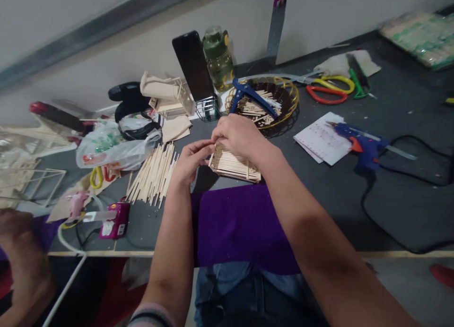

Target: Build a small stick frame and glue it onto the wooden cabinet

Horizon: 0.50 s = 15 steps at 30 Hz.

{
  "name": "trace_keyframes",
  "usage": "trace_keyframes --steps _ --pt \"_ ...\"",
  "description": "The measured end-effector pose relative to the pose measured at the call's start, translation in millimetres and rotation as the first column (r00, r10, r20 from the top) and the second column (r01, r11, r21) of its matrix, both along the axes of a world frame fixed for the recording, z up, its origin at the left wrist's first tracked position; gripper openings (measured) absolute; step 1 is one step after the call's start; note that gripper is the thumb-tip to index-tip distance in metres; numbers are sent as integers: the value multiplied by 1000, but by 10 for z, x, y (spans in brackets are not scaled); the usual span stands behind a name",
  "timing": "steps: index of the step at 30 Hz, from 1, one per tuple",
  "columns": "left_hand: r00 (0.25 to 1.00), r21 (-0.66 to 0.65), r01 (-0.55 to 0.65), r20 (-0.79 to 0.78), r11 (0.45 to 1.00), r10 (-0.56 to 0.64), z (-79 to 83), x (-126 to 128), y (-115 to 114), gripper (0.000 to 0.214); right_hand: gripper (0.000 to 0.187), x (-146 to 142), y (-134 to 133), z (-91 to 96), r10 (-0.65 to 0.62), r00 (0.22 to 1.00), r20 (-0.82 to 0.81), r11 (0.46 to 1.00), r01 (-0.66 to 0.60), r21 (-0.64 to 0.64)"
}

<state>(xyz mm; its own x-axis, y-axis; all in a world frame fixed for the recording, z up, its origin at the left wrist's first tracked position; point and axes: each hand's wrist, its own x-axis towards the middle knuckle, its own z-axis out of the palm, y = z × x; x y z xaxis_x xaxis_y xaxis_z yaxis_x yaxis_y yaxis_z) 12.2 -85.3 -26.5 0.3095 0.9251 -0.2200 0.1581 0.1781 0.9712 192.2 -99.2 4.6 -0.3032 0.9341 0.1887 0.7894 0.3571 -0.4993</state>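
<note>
A small box-like model of thin wooden sticks (236, 165) lies on the dark table, just beyond a purple cloth (234, 223). My left hand (191, 160) pinches its left end between thumb and fingers. Over its far left corner, my right hand (237, 134) is closed, fingertips bent down and meeting near the left ones. What those right fingertips hold, if anything, is hidden. Left of the model is a spread of loose wooden sticks (154, 173). Behind it stands a yellow-rimmed basket (293, 107) of short stick pieces, with a blue cutter (260, 100) across it.
To the right, a blue glue gun (367, 145) with a trailing black cord lies by folded paper (321, 140). Scissors (328, 95) lie farther back. A phone (193, 62) and green bottle (217, 55) stand behind. At left are a plastic bag (113, 147) and another person's hand (17, 232).
</note>
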Motion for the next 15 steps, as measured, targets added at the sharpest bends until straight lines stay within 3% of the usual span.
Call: trace_keyframes --steps 5,9,15 --pt "998 -16 -17 -63 1000 16 63 -61 -295 49 24 -12 -12 19 -14 1000 14 1000 14 -14" --pt "1000 -8 -23 -16 1000 23 7 -69 -519 52 25 -16 -28 32 -33 999 21 999 34 -39" --pt "997 12 -57 48 998 56 -144 -18 -488 55 25 -31 -29 44 -52 999 16 998 53 -19"
